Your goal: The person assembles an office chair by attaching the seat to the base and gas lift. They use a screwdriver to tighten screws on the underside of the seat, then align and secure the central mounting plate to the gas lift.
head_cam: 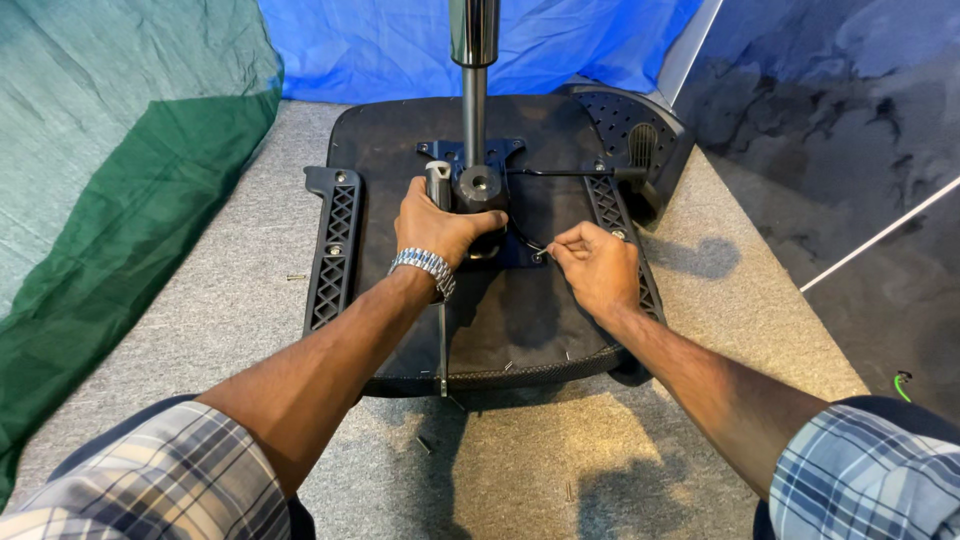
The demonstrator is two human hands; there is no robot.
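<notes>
Surface: a grey carpeted floor is seen, hemmed in by a green tarpaulin at the left, a blue sheet at the back and a dark sheet at the right.
Chair seat: an upturned black office chair seat is laid flat on the carpet, its underside facing up, with a black armrest bracket fixed along each long edge.
Mechanism: a dark blue tilt plate is mounted at the middle of the seat, and a chromed gas cylinder is stood upright in its hub.
Left hand: the left hand, a metal watch worn at its wrist, is closed around the black hub of the mechanism.
Right hand: the fingertips of the right hand are pinched on a small screw at the plate's right corner.
Backrest: a black perforated backrest is seen beyond the seat's far right corner.
Loose parts: small screws are scattered on the carpet.
</notes>
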